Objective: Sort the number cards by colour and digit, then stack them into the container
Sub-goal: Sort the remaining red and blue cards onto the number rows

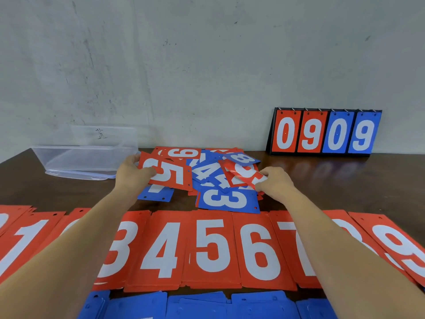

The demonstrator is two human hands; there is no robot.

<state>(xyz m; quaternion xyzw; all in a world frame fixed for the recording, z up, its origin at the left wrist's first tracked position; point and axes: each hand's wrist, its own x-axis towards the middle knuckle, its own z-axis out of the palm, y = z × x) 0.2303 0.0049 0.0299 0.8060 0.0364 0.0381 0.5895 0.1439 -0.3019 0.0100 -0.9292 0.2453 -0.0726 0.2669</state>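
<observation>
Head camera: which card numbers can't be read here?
Head view:
Red pile after the 1: digit hidden by the left forearm.
Red pile before the 9: mostly covered by the right forearm.
Blue row: digits cut off by the bottom edge.
Bent red card in the right hand: digit partly under the blue 8.

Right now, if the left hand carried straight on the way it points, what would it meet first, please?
Probably the red 9 card at the back of the loose pile, just past the red 5 card that the left hand grips; depth is hard to judge.
</observation>
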